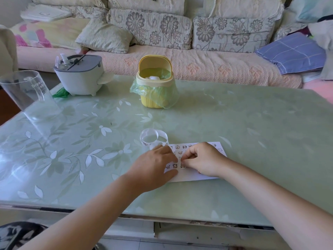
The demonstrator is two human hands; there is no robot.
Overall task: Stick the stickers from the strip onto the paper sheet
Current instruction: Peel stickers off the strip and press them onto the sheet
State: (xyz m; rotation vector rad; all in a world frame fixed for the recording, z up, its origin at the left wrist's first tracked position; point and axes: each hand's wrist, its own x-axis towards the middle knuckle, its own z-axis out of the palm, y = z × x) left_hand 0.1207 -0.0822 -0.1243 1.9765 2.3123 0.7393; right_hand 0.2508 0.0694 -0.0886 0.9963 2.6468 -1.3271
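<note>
Table edges: the near edge of the green floral glass table (pixel 252 132) runs under both forearms; the far edge meets a flowered sofa (pixel 180 33).
Open room: a broad stretch of glass lies right of the paper sheet (pixel 191 175), another between the sheet and the yellow mini bin (pixel 155 82), well apart from it.
Far left: a clear plastic cup (pixel 30 94) leans at the table's left edge, a grey-lidded white container (pixel 79 74) behind it.
Paper sheet: flat near the front edge, centre-right, with rows of small cartoon stickers (pixel 174 166) on it.
Sticker strip (pixel 153 138): coiled in loops just beyond the sheet's far-left corner.
Left hand (pixel 155 165): grip apart, fingers laid straight over the sheet's left edge, thumb on its near corner.
Right hand (pixel 201 159): fingers curled, thumb and forefinger tips drawn together on the sheet; whether they hold a sticker cannot be told.
</note>
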